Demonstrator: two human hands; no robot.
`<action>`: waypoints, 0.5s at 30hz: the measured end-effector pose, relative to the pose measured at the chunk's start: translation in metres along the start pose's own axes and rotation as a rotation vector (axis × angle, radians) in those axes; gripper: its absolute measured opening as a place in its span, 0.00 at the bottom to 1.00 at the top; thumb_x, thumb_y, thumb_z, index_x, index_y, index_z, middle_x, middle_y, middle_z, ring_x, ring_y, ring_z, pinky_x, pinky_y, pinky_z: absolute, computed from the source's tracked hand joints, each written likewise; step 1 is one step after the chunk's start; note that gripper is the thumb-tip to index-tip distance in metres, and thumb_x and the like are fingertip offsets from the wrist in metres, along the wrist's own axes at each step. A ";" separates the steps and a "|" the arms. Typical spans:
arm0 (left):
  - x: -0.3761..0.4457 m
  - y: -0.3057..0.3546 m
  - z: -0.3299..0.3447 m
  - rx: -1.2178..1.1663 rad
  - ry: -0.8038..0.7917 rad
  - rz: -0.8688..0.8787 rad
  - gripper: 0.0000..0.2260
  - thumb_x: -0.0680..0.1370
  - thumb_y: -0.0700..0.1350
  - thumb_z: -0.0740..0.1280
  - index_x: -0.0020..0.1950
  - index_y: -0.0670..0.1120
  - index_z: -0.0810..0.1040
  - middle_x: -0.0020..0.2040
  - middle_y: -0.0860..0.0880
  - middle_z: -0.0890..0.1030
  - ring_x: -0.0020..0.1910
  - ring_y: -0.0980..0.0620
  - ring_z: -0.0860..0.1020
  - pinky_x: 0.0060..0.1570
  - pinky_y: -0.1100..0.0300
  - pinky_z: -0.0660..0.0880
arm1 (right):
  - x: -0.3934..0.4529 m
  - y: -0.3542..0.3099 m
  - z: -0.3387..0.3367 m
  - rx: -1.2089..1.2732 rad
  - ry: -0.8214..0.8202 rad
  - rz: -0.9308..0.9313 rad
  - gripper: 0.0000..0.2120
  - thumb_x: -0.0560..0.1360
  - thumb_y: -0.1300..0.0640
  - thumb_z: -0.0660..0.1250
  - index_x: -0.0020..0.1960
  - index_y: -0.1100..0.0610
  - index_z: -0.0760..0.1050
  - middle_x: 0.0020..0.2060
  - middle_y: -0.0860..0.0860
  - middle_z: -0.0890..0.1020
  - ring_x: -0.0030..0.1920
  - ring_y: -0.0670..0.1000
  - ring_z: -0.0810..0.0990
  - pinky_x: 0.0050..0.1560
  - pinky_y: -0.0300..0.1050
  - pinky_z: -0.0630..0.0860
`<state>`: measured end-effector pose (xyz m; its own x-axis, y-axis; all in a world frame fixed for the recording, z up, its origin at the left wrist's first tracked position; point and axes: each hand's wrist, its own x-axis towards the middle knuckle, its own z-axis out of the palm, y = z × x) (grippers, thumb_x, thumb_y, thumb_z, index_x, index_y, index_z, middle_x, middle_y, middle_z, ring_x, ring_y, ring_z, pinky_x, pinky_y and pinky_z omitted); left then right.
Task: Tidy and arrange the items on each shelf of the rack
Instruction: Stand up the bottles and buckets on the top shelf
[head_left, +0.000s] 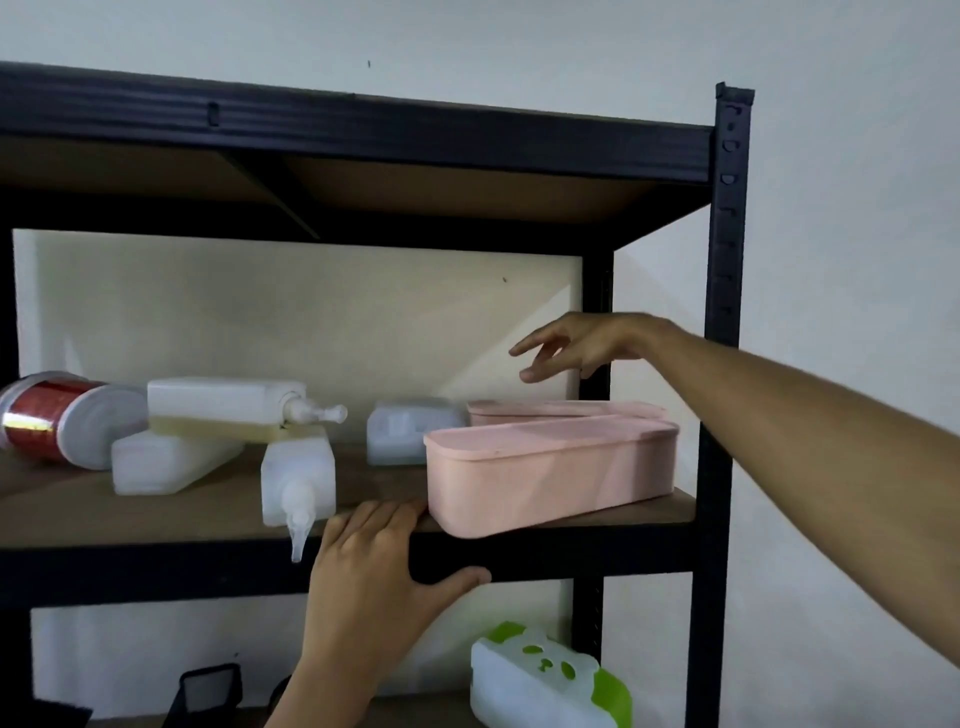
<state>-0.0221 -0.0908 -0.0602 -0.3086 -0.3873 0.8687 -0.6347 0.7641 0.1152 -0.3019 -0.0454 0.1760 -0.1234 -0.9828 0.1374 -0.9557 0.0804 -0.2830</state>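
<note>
A black metal rack holds a wooden shelf at chest height. On it lie a pink lidded box at the right front, with a second pink box behind it. White pump bottles lie on their sides: one stacked on another, a third with its nozzle over the shelf edge, a fourth at the back. A red-labelled canister lies at the left. My left hand grips the shelf's front beam. My right hand hovers open above the rear pink box, holding nothing.
The shelf above is seen from below. On the lower shelf stand a white and green panda-faced container and a black mesh object. The rack's right front post stands beside my right forearm. A white wall is behind.
</note>
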 end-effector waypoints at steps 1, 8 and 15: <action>-0.001 0.001 -0.002 0.000 0.002 0.001 0.35 0.63 0.79 0.63 0.51 0.52 0.83 0.45 0.57 0.83 0.50 0.53 0.81 0.55 0.59 0.68 | -0.009 -0.002 -0.002 0.016 -0.012 -0.020 0.43 0.59 0.28 0.75 0.71 0.39 0.75 0.62 0.44 0.82 0.66 0.47 0.78 0.65 0.52 0.79; -0.003 0.000 -0.003 0.001 -0.022 0.000 0.34 0.65 0.78 0.61 0.47 0.49 0.82 0.44 0.53 0.83 0.48 0.50 0.81 0.53 0.52 0.73 | -0.039 -0.014 0.008 0.007 -0.249 -0.091 0.43 0.55 0.30 0.82 0.69 0.37 0.77 0.65 0.40 0.82 0.69 0.41 0.76 0.74 0.51 0.70; -0.003 0.000 -0.002 0.024 -0.060 -0.024 0.36 0.65 0.80 0.59 0.51 0.50 0.82 0.46 0.53 0.83 0.50 0.51 0.80 0.56 0.54 0.72 | -0.037 -0.017 0.034 -0.043 -0.326 -0.080 0.44 0.61 0.47 0.86 0.74 0.39 0.73 0.71 0.45 0.76 0.71 0.44 0.73 0.71 0.41 0.68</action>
<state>-0.0200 -0.0882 -0.0614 -0.3347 -0.4361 0.8354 -0.6592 0.7418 0.1231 -0.2717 -0.0158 0.1439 0.0376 -0.9872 -0.1548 -0.9702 0.0010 -0.2422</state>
